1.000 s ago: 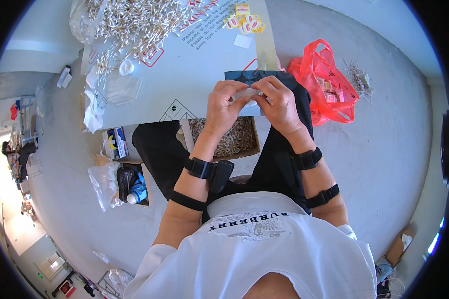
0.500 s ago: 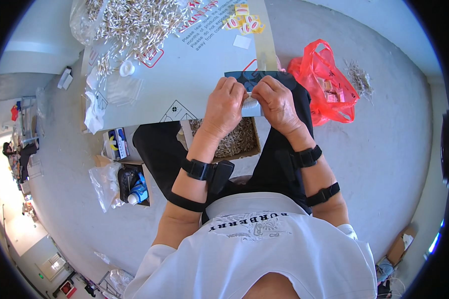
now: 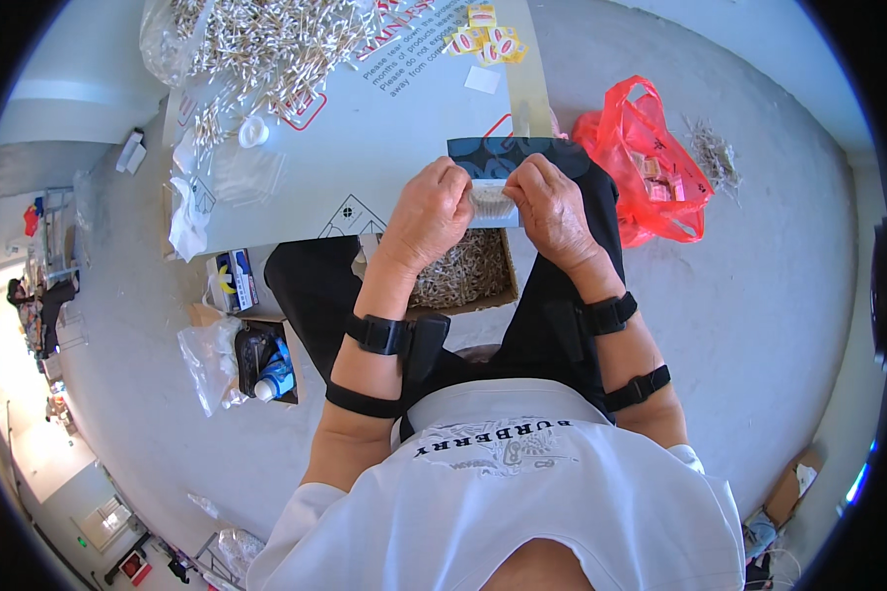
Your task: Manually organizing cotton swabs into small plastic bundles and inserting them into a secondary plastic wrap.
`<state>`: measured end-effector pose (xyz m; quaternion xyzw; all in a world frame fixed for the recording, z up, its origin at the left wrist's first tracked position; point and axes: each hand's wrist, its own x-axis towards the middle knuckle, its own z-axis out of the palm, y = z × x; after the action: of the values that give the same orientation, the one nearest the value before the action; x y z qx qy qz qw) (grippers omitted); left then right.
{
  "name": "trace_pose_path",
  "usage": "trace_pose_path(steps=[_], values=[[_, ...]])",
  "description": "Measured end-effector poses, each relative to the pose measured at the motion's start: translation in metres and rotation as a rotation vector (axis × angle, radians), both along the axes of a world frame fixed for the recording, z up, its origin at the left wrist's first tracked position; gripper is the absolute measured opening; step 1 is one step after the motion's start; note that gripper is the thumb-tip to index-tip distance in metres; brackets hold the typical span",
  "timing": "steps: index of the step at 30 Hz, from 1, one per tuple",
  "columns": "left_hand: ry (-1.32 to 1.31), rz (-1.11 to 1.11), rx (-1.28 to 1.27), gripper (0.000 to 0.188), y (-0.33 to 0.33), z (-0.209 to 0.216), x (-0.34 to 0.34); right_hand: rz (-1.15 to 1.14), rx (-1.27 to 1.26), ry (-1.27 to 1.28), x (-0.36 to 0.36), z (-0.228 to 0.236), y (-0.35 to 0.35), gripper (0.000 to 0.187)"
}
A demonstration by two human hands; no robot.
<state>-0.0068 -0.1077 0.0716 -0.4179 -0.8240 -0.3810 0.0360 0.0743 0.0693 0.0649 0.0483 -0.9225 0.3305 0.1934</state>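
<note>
Between my two hands is a small clear bag of cotton swabs (image 3: 492,203), with a row of white swabs showing through it. My left hand (image 3: 428,214) is closed at the bag's left edge. At its upper right corner, my right hand (image 3: 551,209) pinches with thumb and forefinger. A dark blue glossy sheet (image 3: 475,150) lies just beyond the bag at the table's near right corner. Under my hands, below the table edge, an open cardboard box (image 3: 469,274) holds a mass of loose swabs.
Loose cotton swabs (image 3: 276,49) pile up at the table's (image 3: 365,148) far left. Near them are a white round lid (image 3: 253,131) and flat clear bags (image 3: 248,177). Yellow packets (image 3: 487,41) lie at the far right. A red plastic bag (image 3: 626,128) stands right of my leg.
My hands have moved apart, the left one shifting left and slightly down. More of the swab bag between them now shows.
</note>
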Motion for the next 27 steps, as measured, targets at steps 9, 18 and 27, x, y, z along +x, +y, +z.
trace_pose_path(steps=[9, 18, 27], values=[[-0.148, 0.046, 0.130, 0.011, 0.008, 0.005, 0.010, -0.007, -0.009, 0.015, 0.001, -0.002, 0.001, 0.015], [0.021, -0.030, 0.008, 0.016, 0.019, -0.002, 0.009, 0.101, 0.015, 0.135, -0.005, 0.007, -0.002, 0.016], [0.127, -0.168, -0.022, 0.019, 0.011, 0.007, 0.003, 0.055, -0.008, 0.076, -0.005, -0.006, -0.009, 0.017]])
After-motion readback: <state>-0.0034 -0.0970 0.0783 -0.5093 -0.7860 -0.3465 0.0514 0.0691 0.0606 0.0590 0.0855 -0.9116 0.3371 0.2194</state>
